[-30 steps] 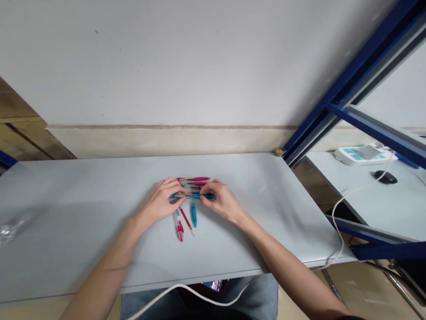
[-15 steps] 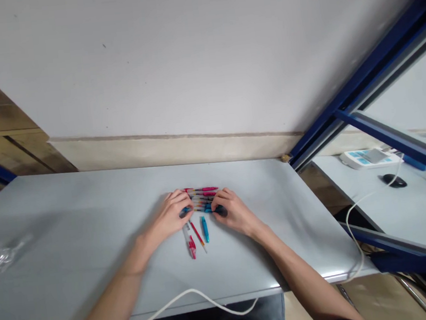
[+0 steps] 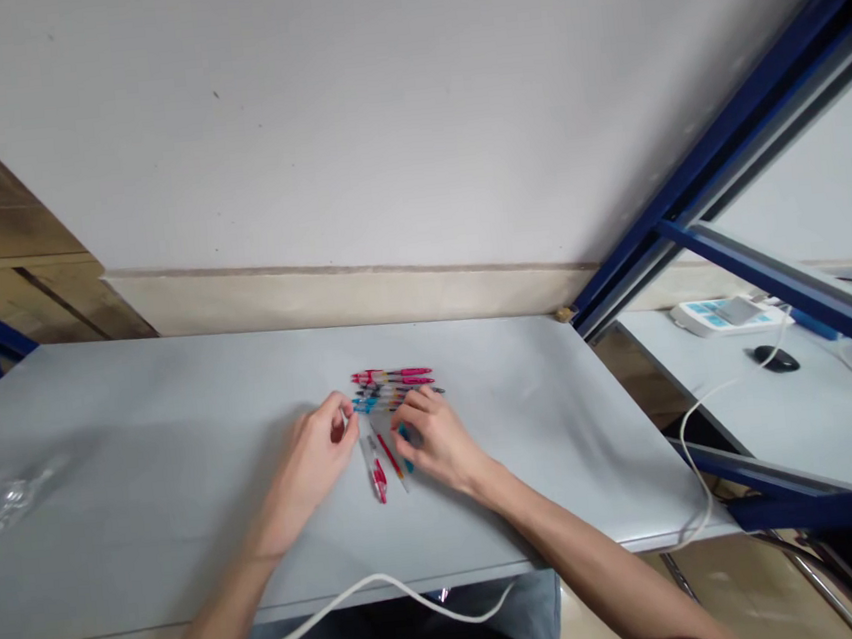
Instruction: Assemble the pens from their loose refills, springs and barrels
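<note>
Several pens (image 3: 393, 374) with pink, black and blue parts lie side by side in a row. My left hand (image 3: 317, 456) is at the row's left end, by the blue clips of the nearest pen (image 3: 363, 404). Its thumb and forefinger curl with a small gap, and I see nothing between them. Over a blue pen barrel (image 3: 405, 432) hovers my right hand (image 3: 437, 437), fingers bent and apart, partly hiding the barrel. Just left of it lie a red refill (image 3: 389, 454) and a clear barrel with a pink grip (image 3: 378, 473).
The grey table (image 3: 180, 424) reaches to a wall at the back. Crumpled clear plastic (image 3: 13, 495) lies at far left. A white cable (image 3: 376, 577) crosses the near edge. Beyond a blue frame (image 3: 737, 259) at right are a black mouse (image 3: 776, 358) and a white device (image 3: 727, 315).
My right hand has left the pens' right end and come nearer, over the loose blue barrel. My left hand has drawn slightly left, uncovering the pens' left ends.
</note>
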Demonstrator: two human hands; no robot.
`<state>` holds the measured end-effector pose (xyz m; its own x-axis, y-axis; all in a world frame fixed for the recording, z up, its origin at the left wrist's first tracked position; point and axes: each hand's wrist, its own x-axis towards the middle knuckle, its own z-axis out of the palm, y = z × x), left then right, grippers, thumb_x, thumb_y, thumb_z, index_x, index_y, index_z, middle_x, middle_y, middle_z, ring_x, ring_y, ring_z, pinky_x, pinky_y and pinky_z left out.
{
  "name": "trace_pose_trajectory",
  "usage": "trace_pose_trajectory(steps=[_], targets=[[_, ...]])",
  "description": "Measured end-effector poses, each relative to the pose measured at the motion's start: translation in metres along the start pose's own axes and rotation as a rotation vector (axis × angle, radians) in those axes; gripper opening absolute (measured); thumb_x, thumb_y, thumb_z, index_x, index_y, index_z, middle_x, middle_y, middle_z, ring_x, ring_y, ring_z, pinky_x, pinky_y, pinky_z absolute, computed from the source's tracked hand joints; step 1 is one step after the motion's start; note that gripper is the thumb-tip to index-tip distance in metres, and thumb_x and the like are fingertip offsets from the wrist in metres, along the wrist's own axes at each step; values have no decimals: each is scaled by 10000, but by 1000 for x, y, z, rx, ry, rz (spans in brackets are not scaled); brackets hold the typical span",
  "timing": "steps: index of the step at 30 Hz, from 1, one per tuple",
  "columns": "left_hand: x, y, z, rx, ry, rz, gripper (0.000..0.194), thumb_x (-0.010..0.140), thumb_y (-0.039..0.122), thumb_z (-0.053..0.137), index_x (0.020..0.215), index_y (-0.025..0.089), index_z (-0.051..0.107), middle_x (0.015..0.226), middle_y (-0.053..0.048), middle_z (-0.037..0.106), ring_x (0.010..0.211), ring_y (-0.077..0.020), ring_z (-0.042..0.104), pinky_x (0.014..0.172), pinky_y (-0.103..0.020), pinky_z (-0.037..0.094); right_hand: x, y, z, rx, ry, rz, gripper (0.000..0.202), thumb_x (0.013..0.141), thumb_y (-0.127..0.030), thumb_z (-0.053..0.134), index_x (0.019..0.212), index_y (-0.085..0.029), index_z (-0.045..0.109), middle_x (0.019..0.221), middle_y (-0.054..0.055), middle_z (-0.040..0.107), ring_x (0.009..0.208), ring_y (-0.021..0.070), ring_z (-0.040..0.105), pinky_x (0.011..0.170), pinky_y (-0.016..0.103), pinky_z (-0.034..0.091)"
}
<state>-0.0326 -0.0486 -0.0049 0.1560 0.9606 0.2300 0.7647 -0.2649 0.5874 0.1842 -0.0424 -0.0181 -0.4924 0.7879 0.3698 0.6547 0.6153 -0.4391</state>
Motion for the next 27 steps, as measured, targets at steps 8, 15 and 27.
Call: trace_pose_trajectory(steps=[8,15,27], targets=[[-28,7,16,398,-62,130,269,918,318,578,673,223,520,576,3,619,505,-169,570,533,-278,251,-4,-22,10,-359,-123,-59,113,914,-290,626,862,-190,627,993,124,584,959,291,452,795,412,392],[-7,15,10,410,-240,81,278,834,334,612,590,229,528,583,-47,620,559,-247,615,579,-321,382,0,-18,19,-475,-143,-80,226,1012,-291,506,875,-177,644,1038,158,577,990,309,452,796,421,386],[28,12,-37,322,-239,-13,260,802,259,592,544,231,572,474,31,613,476,-161,564,526,-264,328,7,3,3,230,253,130,280,982,-282,561,719,-193,601,874,57,578,875,207,521,813,346,442]])
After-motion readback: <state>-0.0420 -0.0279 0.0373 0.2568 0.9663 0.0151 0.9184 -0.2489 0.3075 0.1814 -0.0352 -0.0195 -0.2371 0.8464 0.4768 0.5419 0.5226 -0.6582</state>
